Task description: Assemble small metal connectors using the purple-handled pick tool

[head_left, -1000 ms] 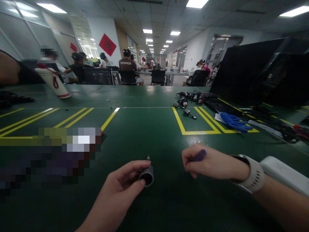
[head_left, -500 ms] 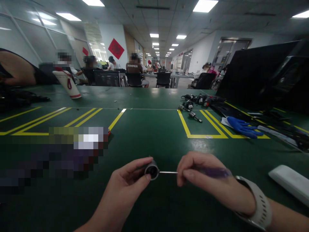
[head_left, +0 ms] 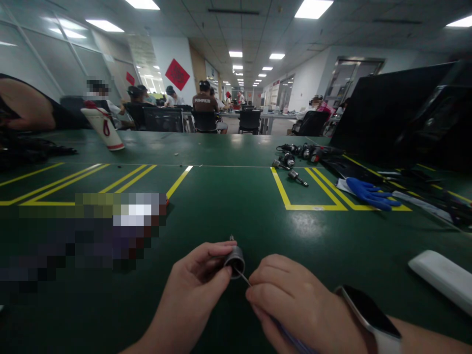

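Note:
My left hand [head_left: 197, 282] grips a small grey cylindrical metal part [head_left: 236, 255] between thumb and fingers. Its open, hollow end faces me, and a thin metal stem sticks out at the far side. My right hand [head_left: 283, 290] is closed around a screwdriver [head_left: 243, 278] with a slim shaft and a purplish handle. The shaft slants into the hollow of the part; where its tip touches inside is hidden. A watch sits on my right wrist.
Similar metal parts [head_left: 297, 178] lie on the green table [head_left: 236, 196] at the back right. Blue gloves [head_left: 368, 193] and a white case [head_left: 446, 278] are at the right. A white cup-like holder [head_left: 105, 129] leans at the back left.
My right hand has turned and come down closer to me. The screwdriver shaft, earlier against the part's side, now points into its open end. The part has tilted slightly.

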Demonstrator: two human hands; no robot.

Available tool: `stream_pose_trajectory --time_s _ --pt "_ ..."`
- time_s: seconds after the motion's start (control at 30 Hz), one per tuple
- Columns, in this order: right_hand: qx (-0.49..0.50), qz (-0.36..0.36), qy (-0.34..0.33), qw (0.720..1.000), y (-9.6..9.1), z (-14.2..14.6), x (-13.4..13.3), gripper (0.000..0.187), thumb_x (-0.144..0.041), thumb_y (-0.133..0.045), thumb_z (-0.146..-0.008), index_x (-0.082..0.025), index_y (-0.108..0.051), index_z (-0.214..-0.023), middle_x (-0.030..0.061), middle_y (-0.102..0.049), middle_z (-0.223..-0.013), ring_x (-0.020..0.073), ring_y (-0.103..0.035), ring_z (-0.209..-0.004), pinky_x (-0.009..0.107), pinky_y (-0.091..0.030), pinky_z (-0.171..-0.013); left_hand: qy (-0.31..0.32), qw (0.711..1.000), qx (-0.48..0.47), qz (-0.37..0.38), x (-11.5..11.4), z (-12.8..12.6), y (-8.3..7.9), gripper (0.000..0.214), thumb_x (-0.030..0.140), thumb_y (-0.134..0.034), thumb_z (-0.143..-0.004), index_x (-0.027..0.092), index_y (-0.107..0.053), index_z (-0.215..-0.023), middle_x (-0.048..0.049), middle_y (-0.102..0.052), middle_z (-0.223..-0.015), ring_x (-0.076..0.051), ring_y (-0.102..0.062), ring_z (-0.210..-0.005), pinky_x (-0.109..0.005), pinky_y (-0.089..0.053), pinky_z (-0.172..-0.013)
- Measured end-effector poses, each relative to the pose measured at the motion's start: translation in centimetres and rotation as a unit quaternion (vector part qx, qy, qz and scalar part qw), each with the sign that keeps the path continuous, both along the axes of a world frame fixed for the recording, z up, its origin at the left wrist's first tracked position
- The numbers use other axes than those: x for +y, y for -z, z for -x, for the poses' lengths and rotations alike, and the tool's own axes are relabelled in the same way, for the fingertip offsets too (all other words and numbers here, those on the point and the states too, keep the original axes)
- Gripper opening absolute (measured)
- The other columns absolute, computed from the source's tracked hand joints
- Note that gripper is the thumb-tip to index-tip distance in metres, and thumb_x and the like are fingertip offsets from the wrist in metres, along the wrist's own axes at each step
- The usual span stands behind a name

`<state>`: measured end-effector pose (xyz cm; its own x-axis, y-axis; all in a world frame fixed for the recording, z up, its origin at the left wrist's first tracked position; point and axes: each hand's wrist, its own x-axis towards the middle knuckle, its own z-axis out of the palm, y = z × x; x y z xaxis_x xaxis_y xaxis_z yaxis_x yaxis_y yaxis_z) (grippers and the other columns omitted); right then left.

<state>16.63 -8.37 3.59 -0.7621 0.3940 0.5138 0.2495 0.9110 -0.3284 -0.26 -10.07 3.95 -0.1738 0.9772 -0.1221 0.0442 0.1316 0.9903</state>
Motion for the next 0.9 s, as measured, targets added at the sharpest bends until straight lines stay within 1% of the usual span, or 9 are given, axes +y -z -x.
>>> stream_pose_trajectory --time_s 0.17,0.33,0.5,0.67,0.9 --pt "-0.034 -0.032 0.004 0.999 0.17 0.18 -0.23 0.018 -0.002 -0.043 -0.074 -0.011 -0.058 -0.077 0.0075 -0.06 -0.07 0.0161 -0.05 -0.066 0.027 -0.042 -0.058 -0.003 1.0 0.014 -0.021 0.05 -0.01 0.32 0.012 0.017 -0.063 -0.06 0.02 -0.07 -0.07 -0.0044 -0.073 -0.095 -0.022 -0.067 -0.089 -0.031 -0.054 -0.081" --pt "-0.021 -0.08 0.022 0.996 0.13 0.5 -0.43 0.021 -0.004 -0.041 -0.079 -0.012 -0.058 -0.07 0.0069 -0.057 -0.063 0.0159 -0.047 -0.06 0.026 -0.039 -0.053 -0.004 0.998 0.043 -0.039 0.07 -0.11 0.44 0.013 0.017 -0.062 -0.059 0.02 -0.07 -0.069 -0.0046 -0.073 -0.094 -0.022 -0.068 -0.089 -0.03 -0.054 -0.082" --pt "-0.025 -0.133 0.032 0.99 -0.11 0.69 -0.66 0.027 -0.005 -0.039 -0.082 -0.013 -0.058 -0.064 0.0058 -0.054 -0.056 0.0152 -0.043 -0.053 0.027 -0.033 -0.047 -0.002 0.997 0.06 -0.056 0.09 -0.19 0.54 0.016 0.016 -0.059 -0.061 0.02 -0.071 -0.07 -0.0044 -0.073 -0.094 -0.021 -0.067 -0.09 -0.03 -0.054 -0.083" --pt "-0.02 -0.12 0.034 0.992 -0.17 0.67 -0.75 0.028 -0.006 -0.039 -0.082 -0.012 -0.059 -0.064 0.0066 -0.055 -0.057 0.0152 -0.044 -0.054 0.027 -0.034 -0.048 -0.002 0.996 0.072 -0.054 0.23 -0.26 0.45 0.016 0.016 -0.059 -0.061 0.02 -0.072 -0.07 -0.0037 -0.074 -0.089 -0.021 -0.068 -0.085 -0.031 -0.054 -0.083" --pt "-0.018 -0.118 0.042 0.992 0.31 0.68 -0.66 0.025 -0.003 -0.039 -0.078 -0.01 -0.061 -0.068 0.0068 -0.057 -0.059 0.0159 -0.045 -0.056 0.028 -0.036 -0.05 0.005 0.995 0.082 -0.056 0.09 -0.33 0.31 0.018 0.015 -0.059 -0.062 0.02 -0.073 -0.072 -0.0041 -0.074 -0.09 -0.021 -0.068 -0.085 -0.03 -0.055 -0.082"
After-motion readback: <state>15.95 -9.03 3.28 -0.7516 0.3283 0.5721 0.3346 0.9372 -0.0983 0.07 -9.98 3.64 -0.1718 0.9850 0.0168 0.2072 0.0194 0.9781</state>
